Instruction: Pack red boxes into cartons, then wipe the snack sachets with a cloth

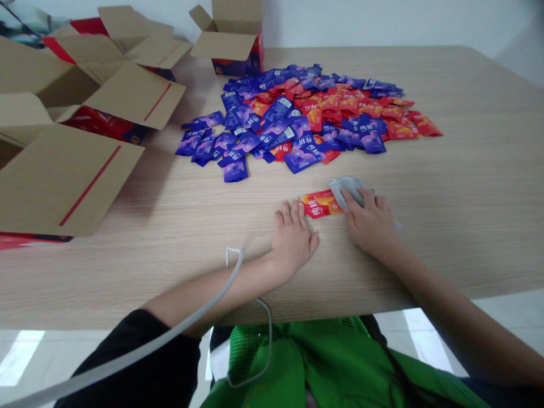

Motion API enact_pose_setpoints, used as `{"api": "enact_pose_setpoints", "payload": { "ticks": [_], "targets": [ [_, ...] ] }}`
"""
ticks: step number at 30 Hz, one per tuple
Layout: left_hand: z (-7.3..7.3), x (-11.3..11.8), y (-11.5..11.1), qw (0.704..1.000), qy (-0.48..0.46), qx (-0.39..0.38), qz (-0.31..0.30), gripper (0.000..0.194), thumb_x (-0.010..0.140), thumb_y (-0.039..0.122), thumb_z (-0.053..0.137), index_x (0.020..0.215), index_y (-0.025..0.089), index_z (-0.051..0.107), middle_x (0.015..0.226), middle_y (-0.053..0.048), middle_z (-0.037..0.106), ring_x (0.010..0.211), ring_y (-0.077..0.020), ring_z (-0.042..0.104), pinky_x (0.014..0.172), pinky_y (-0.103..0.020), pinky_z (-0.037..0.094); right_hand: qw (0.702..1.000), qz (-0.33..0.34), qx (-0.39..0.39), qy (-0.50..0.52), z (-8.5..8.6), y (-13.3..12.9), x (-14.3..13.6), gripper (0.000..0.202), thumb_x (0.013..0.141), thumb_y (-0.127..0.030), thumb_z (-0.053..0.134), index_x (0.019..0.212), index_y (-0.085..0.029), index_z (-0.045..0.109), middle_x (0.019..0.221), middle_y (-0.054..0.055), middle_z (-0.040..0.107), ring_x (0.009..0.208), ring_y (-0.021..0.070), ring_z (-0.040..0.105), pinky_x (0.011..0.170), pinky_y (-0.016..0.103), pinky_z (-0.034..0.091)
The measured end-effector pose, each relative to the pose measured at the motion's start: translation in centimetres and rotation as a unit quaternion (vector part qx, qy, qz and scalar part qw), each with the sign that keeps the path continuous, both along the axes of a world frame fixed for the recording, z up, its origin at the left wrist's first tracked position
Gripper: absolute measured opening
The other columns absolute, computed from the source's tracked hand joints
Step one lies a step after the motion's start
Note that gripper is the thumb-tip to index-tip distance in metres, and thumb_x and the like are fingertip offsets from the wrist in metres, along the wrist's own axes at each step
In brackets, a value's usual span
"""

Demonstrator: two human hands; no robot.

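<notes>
A red and orange pouch (321, 204) lies flat on the wooden table (459, 187) between my hands. My left hand (294, 235) rests on the table with its fingertips at the pouch's left end, fingers stretched out and thumb apart. My right hand (372, 224) presses a crumpled grey cloth (345, 190) over the pouch's right end. Beyond them spreads a heap of pouches, with purple ones (306, 156) along the front and back and red ones (340, 102) in the middle and at the right.
Open cardboard boxes (55, 175) with raised flaps crowd the left side. Another open box (238, 65) stands behind the heap, near the wall. A white cable (204, 311) crosses over my left forearm. The table's front edge runs close to my green garment (276, 362).
</notes>
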State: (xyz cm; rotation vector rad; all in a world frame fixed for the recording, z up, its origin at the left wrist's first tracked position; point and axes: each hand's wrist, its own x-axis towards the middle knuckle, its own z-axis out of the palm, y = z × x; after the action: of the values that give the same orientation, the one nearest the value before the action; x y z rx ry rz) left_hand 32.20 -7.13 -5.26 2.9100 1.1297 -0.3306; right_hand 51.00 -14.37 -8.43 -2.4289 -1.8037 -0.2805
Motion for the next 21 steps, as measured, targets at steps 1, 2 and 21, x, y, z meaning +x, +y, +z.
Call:
{"api": "enact_pose_setpoints", "payload": {
  "ticks": [1, 2, 21],
  "targets": [
    [0.0, 0.0, 0.0, 1.0, -0.003, -0.001, -0.001, 0.078, 0.102, 0.046, 0.039, 0.158, -0.006, 0.025, 0.166, -0.024, 0.021, 0.151, -0.0452, 0.027, 0.115, -0.054, 0.034, 1.0, 0.001, -0.001, -0.003, 0.0, -0.3, 0.5, 0.055, 0.098, -0.032, 0.037, 0.148, -0.017, 0.054, 0.137, 0.023, 0.053, 0.109, 0.0383, 0.051, 0.087, 0.054, 0.047],
    [-0.1, 0.0, 0.0, 1.0, -0.007, -0.002, -0.001, 0.077, 0.101, 0.046, 0.04, 0.157, -0.006, 0.026, 0.166, -0.025, 0.021, 0.15, -0.0454, 0.027, 0.115, -0.054, 0.034, 1.0, 0.001, -0.003, -0.006, 0.0, -0.5, 1.1, 0.055, 0.097, -0.031, 0.037, 0.146, -0.015, 0.056, 0.133, 0.024, 0.054, 0.109, 0.039, 0.051, 0.086, 0.055, 0.047],
    [-0.6, -0.2, 0.2, 1.0, -0.023, 0.007, -0.006, 0.077, 0.101, 0.048, 0.038, 0.157, -0.004, 0.028, 0.165, -0.024, 0.025, 0.15, -0.0448, 0.028, 0.115, -0.053, 0.033, 0.998, -0.027, -0.035, 0.034, 1.1, 1.2, -2.6, 0.077, 0.09, -0.064, 0.049, 0.151, -0.016, 0.047, 0.147, 0.027, 0.044, 0.122, 0.0482, 0.047, 0.09, 0.065, 0.042]
  ]
}}
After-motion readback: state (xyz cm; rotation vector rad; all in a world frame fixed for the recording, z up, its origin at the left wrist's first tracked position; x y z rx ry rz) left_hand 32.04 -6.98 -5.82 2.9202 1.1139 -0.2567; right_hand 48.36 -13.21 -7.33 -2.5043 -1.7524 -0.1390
